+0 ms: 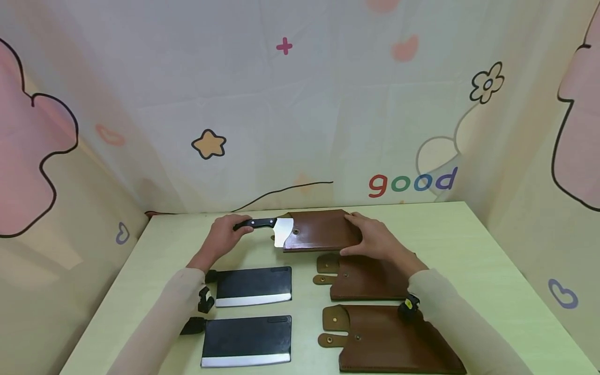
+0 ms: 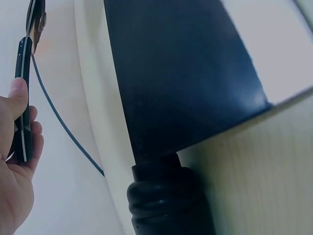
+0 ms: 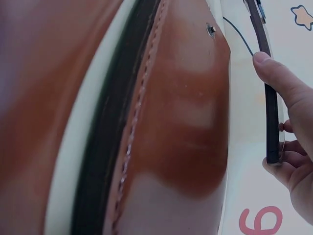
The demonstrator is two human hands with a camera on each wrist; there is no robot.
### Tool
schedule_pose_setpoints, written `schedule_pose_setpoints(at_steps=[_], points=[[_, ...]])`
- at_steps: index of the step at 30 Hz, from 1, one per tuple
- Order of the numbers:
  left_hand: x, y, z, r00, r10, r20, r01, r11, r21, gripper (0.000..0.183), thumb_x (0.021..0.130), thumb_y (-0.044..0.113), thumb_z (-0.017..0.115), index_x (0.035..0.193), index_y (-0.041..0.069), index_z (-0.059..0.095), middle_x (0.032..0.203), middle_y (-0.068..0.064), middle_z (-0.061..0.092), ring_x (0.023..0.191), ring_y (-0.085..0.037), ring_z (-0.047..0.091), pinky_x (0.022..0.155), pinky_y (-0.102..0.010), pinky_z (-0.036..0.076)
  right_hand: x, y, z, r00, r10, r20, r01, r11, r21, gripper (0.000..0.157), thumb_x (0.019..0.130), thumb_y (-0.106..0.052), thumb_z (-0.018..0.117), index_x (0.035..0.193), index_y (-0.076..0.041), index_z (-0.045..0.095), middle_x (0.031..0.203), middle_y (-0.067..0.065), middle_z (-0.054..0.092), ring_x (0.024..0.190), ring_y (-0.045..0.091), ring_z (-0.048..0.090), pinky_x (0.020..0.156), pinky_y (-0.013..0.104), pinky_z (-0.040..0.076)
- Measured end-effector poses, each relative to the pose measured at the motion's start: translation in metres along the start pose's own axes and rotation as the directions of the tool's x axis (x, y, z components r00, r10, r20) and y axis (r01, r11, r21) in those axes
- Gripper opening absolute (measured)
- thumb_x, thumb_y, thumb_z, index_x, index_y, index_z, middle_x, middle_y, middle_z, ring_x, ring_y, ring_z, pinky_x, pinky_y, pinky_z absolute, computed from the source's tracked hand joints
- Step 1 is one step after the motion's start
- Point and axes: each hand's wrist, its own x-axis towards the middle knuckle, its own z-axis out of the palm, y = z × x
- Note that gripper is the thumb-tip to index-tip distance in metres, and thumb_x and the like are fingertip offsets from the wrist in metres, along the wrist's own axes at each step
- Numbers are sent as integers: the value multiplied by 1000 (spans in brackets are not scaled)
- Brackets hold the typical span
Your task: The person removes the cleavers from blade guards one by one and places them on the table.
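My left hand (image 1: 219, 238) grips the black riveted handle (image 1: 263, 223) of a cleaver near the back of the table. A strip of its silver blade (image 1: 283, 232) shows at the mouth of a brown leather sheath (image 1: 323, 230); the rest of the blade is hidden inside. The sheath's closed right end is held by my right hand (image 1: 374, 237), thumb on one face and fingers behind. In the left wrist view, thumb and fingers wrap round the handle (image 2: 23, 112). The right wrist view shows the sheath's dark edge (image 3: 271, 112) between thumb and fingers.
Two dark-bladed cleavers lie at the left, one farther back (image 1: 253, 285) and one nearer (image 1: 246, 338). At the right lie two more brown sheaths, a far one (image 1: 370, 278) partly under my right arm and a near one (image 1: 394, 336). A printed curtain (image 1: 300, 130) hangs behind the table.
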Motion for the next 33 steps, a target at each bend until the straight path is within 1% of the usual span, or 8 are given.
schedule_pose_setpoints(at_steps=[4,8,11,14,22,29,31,33], points=[[-1,2,-1,1000,0,8,0,1000,-3,39,97,24,72,130,3,70,121,-16,72,93,-27,61,81,-42,46,-2,3,1,1000,12,2,-12,1000,1,103,76,-49,88,155,-4,41,158,25,40,141,46,43,107,59,41],[-4,2,-3,1000,1,4,-1,1000,-12,39,96,22,72,130,2,70,123,-18,71,96,-28,63,82,-44,48,-4,5,0,1000,22,7,-22,1000,-4,103,76,-49,88,156,-4,41,158,25,39,141,46,43,108,59,41],[-8,-1,-6,1000,-5,-3,5,1000,-11,39,96,22,72,130,2,70,123,-18,71,94,-28,63,80,-43,47,-5,6,-1,1000,20,10,-20,1000,-8,103,76,-50,88,156,-4,41,158,26,39,141,47,43,108,60,41],[-10,-4,-9,1000,-24,-3,23,1000,-12,39,96,23,72,130,3,70,122,-18,72,89,-27,59,77,-40,44,-7,7,-2,1000,20,10,-20,1000,-7,103,77,-50,87,156,-4,40,158,26,38,141,48,42,108,61,40],[-17,-10,-19,999,-34,-1,34,999,2,40,96,22,73,130,2,69,125,-19,70,91,-28,60,78,-40,43,-10,13,-3,1000,23,7,-22,1000,-17,104,77,-52,86,157,-5,39,159,26,37,141,49,42,108,62,39],[-23,-13,-26,999,-51,-15,51,999,6,38,95,20,73,129,1,70,124,-21,71,88,-28,58,76,-39,41,-11,17,-4,1000,29,2,-29,999,-19,106,77,-52,87,157,-4,38,160,25,36,142,48,41,108,62,40],[-23,-14,-28,998,-54,-13,54,999,3,38,96,19,73,129,1,70,123,-21,70,88,-28,57,76,-40,41,-12,19,-4,1000,31,1,-31,999,-17,106,77,-52,87,158,-5,37,160,25,35,142,48,41,108,62,40],[-24,-15,-29,998,-55,-8,55,998,2,39,96,20,72,129,0,69,124,-22,70,90,-30,59,78,-42,43,-13,20,-4,1000,29,1,-29,999,-14,106,77,-51,87,158,-5,37,161,25,35,142,48,41,107,62,40]])
